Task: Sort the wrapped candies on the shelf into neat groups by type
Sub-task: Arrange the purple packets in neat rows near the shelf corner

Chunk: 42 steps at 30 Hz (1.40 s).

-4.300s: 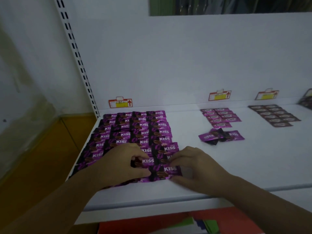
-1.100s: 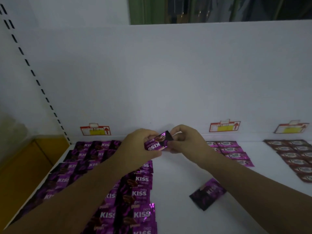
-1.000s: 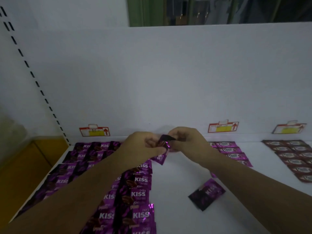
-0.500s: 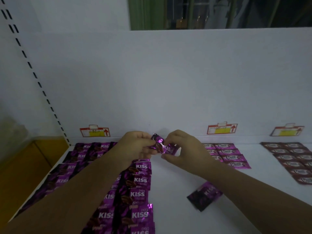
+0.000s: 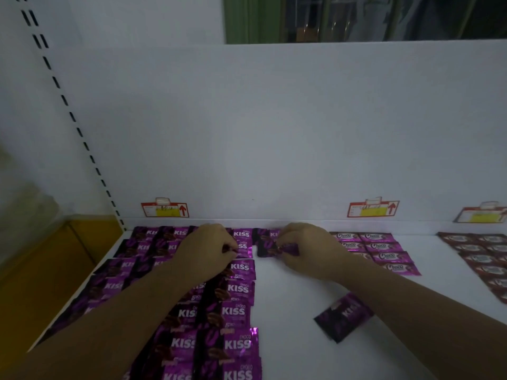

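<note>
**Where the Kiss grid meets the back wall, both hands pinch candies**

Where the slotted upright (image 5: 82, 138) bounds the white shelf (image 5: 288, 297) on the left, the Kiss grid (image 5: 236, 311) of purple wrappers runs in neat columns from the back wall to the front edge. Over its far rows the left hand (image 5: 205, 248) lies knuckles up with its fingers curled. Thumb and fingertips pinch the left candy (image 5: 244, 246), which lies flat in the second row of the grid's rightmost column. Just right of it, across a narrow bare gap, the right hand (image 5: 307, 248) likewise curls and pinches the right candy (image 5: 270, 249), which lies flat on the shelf with its dark end toward the grid. Nearer the front, a loose candy (image 5: 343, 316) lies askew, apart from every group. Farther right, the Choco group (image 5: 384, 252) sits in tidy rows, and the brown group (image 5: 482, 250) reaches the picture's edge. Three price tags (image 5: 164, 210) line the wall's foot.
</note>
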Each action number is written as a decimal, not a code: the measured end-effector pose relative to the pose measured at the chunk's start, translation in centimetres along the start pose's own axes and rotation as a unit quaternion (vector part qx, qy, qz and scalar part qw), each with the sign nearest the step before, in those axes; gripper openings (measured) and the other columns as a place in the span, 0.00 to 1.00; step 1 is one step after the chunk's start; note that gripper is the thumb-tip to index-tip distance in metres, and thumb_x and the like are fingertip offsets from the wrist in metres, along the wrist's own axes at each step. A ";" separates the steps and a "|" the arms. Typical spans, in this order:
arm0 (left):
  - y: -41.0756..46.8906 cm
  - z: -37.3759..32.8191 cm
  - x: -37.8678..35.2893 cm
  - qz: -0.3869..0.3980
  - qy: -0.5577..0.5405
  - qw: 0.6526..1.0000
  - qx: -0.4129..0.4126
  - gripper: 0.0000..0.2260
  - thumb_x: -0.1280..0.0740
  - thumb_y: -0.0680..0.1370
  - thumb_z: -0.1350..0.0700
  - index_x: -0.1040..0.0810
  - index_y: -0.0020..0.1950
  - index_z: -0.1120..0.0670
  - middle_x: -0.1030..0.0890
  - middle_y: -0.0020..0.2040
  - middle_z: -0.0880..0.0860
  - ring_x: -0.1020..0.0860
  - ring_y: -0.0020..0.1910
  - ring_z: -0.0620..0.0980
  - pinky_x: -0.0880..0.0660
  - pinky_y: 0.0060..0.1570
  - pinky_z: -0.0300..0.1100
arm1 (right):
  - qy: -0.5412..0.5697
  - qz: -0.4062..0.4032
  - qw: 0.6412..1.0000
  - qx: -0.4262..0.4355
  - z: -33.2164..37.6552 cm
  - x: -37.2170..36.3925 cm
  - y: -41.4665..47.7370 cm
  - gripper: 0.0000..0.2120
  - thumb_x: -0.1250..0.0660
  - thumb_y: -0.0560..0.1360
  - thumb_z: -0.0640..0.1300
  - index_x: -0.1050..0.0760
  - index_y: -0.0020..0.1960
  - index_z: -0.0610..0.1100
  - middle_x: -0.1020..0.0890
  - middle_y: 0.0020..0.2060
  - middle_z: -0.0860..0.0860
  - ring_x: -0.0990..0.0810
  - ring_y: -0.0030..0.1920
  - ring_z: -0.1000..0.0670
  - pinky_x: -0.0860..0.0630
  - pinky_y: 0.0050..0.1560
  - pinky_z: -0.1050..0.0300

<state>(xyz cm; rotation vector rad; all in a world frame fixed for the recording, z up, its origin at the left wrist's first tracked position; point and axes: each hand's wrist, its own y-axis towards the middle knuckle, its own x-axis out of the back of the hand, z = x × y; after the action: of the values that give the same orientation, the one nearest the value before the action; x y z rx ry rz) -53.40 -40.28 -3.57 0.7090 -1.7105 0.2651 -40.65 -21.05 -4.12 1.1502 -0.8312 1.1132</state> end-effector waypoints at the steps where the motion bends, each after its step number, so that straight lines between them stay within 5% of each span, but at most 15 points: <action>1: 0.0 0.1 -0.1 -0.006 -0.002 1.000 -0.004 0.09 0.33 0.75 0.53 0.17 0.53 0.49 0.19 0.50 0.48 0.26 0.44 0.42 0.34 0.49 0.33 | -0.004 0.002 1.000 0.004 0.1 -0.2 0.1 0.09 0.32 0.70 0.44 0.18 0.47 0.43 0.19 0.48 0.48 0.22 0.49 0.49 0.28 0.49 0.58; 13: -0.4 -2.0 0.4 -0.015 -0.048 0.998 -0.044 0.09 0.32 0.74 0.54 0.19 0.53 0.51 0.22 0.49 0.46 0.28 0.46 0.41 0.33 0.47 0.32 | 0.049 0.014 0.998 -0.031 -0.8 1.4 -1.7 0.11 0.30 0.72 0.45 0.20 0.54 0.48 0.20 0.55 0.52 0.25 0.55 0.53 0.33 0.56 0.66; 17: -1.3 -5.9 0.1 0.088 -0.114 0.983 -0.110 0.13 0.30 0.72 0.49 0.21 0.56 0.46 0.26 0.47 0.38 0.27 0.47 0.35 0.34 0.44 0.26 | 0.048 0.108 0.991 -0.058 -1.8 4.2 -5.7 0.12 0.30 0.72 0.49 0.22 0.55 0.57 0.22 0.53 0.61 0.28 0.50 0.64 0.34 0.52 0.70; 23: -0.7 -8.0 0.2 0.158 -0.148 0.970 -0.106 0.12 0.29 0.72 0.48 0.21 0.54 0.43 0.23 0.45 0.37 0.25 0.45 0.34 0.28 0.42 0.28 | 0.038 0.160 0.985 -0.052 -1.3 5.2 -11.1 0.16 0.31 0.71 0.51 0.24 0.58 0.53 0.22 0.57 0.59 0.26 0.56 0.61 0.31 0.56 0.70; 33: -0.6 -9.8 -0.9 0.292 -0.204 0.928 -0.113 0.16 0.27 0.71 0.50 0.22 0.58 0.47 0.21 0.42 0.37 0.21 0.42 0.34 0.26 0.41 0.27 | 0.158 0.070 0.974 -0.143 0.4 4.4 -11.8 0.08 0.27 0.69 0.43 0.21 0.44 0.53 0.21 0.38 0.62 0.23 0.40 0.62 0.27 0.40 0.71; 42: -0.9 -8.2 0.6 0.273 -0.434 0.857 0.055 0.04 0.31 0.73 0.65 0.21 0.46 0.59 0.16 0.37 0.55 0.18 0.35 0.50 0.22 0.34 0.39 | 0.289 -0.036 0.940 -0.179 1.9 3.7 -9.7 0.11 0.24 0.66 0.42 0.23 0.39 0.55 0.19 0.36 0.60 0.19 0.36 0.57 0.21 0.38 0.60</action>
<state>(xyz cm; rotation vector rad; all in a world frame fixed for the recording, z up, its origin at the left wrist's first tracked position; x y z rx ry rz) -46.33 -36.79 -0.94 0.4123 -2.7857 0.4858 -30.27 -22.33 -2.81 0.5002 -0.4930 1.1019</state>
